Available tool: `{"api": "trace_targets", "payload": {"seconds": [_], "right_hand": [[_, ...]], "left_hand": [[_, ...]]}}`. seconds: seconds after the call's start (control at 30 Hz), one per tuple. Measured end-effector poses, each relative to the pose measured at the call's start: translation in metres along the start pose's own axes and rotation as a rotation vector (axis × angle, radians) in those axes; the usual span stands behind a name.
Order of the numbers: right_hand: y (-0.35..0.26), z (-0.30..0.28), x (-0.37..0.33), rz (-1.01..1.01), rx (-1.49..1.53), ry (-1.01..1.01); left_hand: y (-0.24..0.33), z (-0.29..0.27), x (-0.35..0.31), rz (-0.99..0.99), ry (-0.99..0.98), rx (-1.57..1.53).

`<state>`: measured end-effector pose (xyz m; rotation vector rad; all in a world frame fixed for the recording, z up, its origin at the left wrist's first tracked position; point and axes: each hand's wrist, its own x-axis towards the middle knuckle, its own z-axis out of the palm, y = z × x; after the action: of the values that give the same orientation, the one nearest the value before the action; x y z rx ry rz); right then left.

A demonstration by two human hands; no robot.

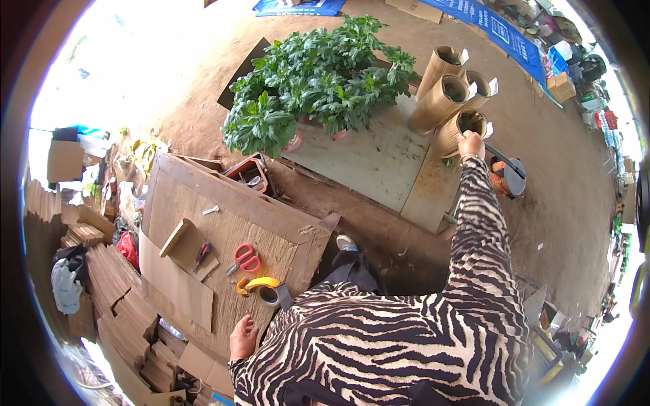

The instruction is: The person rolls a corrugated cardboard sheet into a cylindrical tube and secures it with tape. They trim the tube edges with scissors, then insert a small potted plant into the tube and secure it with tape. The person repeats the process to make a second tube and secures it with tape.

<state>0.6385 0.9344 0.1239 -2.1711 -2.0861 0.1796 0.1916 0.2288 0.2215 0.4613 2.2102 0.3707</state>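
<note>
Near cardboard tube gripped at rim by right hand, on right of far tabletop; left hand half-open, nothing seen held. Farther tubes seemingly filled; leafy plants, left, not yet wrapped.

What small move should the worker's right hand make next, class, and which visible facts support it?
Probably steady the nearest cardboard tube close to the other three tubes: the right hand is at its rim, and those three stand grouped just beyond it. The left hand, far off by the tape dispenser, seems less suited.
</note>
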Motion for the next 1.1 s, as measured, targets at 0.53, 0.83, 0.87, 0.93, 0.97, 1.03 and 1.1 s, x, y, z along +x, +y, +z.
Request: {"api": "trace_targets", "payload": {"seconds": [0.53, 0.83, 0.87, 0.93, 0.97, 1.03, 1.1], "right_hand": [[-0.048, 0.095, -0.117, -0.392, 0.455, 0.284], [-0.143, 0.152, -0.294, -0.885, 0.587, -0.632], [-0.162, 0.145, -0.301, -0.877, 0.623, -0.738], [-0.193, 0.147, -0.302, -1.079, 0.620, -0.677], [-0.213, 0.139, -0.307, -1.050, 0.593, -0.723], [-0.250, 0.133, -0.319, -1.052, 0.531, -0.718], [-0.283, 0.132, -0.346, -1.049, 0.500, -0.728]], "left_hand": [[0.051, 0.019, -0.011, 0.236, 0.095, 0.279], [0.001, 0.041, -0.046, -0.024, 0.028, 0.095], [-0.012, 0.044, -0.049, -0.035, 0.034, 0.070], [-0.036, 0.044, -0.058, -0.077, 0.056, 0.014], [-0.054, 0.049, -0.063, -0.089, 0.059, -0.021], [-0.095, 0.058, -0.063, -0.102, 0.084, -0.112], [-0.139, 0.060, -0.059, -0.119, 0.090, -0.233]]}}
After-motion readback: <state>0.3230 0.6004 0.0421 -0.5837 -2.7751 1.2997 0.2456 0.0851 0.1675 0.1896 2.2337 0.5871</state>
